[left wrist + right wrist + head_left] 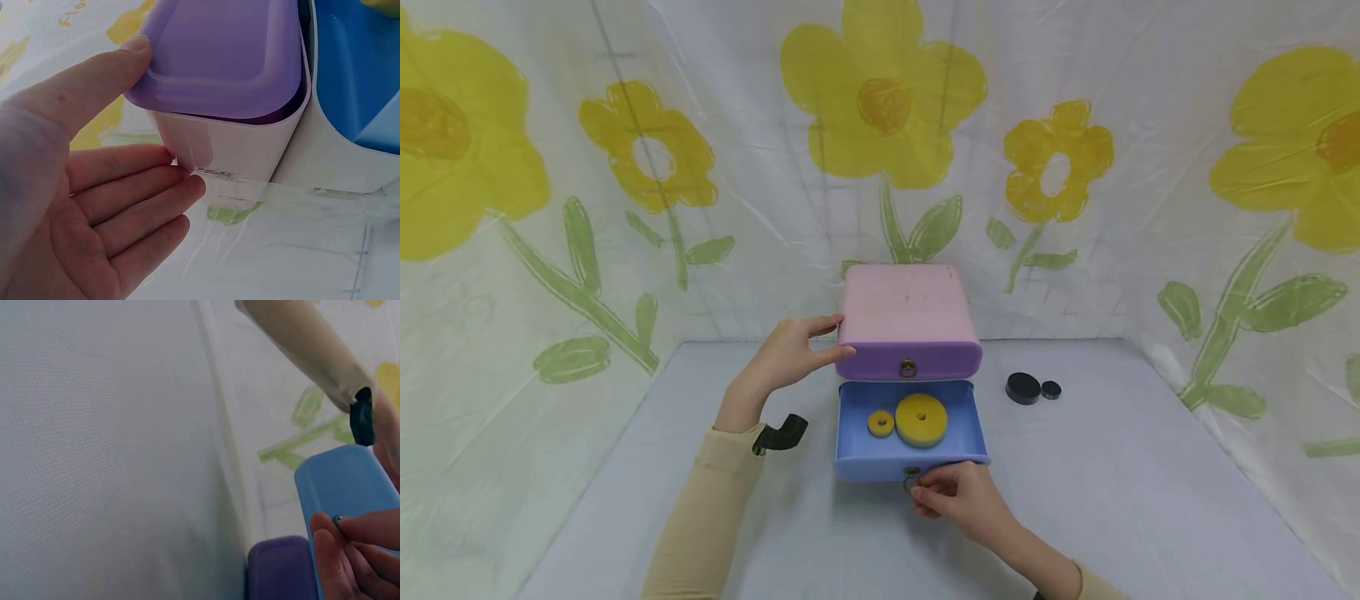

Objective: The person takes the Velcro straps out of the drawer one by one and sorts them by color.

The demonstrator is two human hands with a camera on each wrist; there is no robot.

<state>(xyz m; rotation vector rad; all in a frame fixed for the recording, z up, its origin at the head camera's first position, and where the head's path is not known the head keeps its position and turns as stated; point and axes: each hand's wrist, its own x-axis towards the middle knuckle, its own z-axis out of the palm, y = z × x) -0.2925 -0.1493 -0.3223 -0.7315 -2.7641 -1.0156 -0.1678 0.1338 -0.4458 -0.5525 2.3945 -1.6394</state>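
A small two-drawer cabinet (904, 302) with a pink top stands at the back middle of the table. Its upper purple drawer (880, 360) is in, while the lower blue drawer (850, 471) is pulled out. Inside the blue drawer lie a large yellow disc (912, 427) and a small yellow ring (881, 424). My right hand (961, 498) pinches the ring pull (910, 483) on the blue drawer's front. My left hand (790, 352) rests against the cabinet's left side, thumb on the purple front's edge (140, 94) and fingers (137, 169) straight along the pink wall.
A larger black disc (1023, 388) and a smaller black disc (1051, 390) sit on the table (1097, 467) right of the cabinet. Behind hangs a whitish curtain (745, 150) printed with yellow flowers. A black wrist mount (784, 433) sticks out from the left sleeve.
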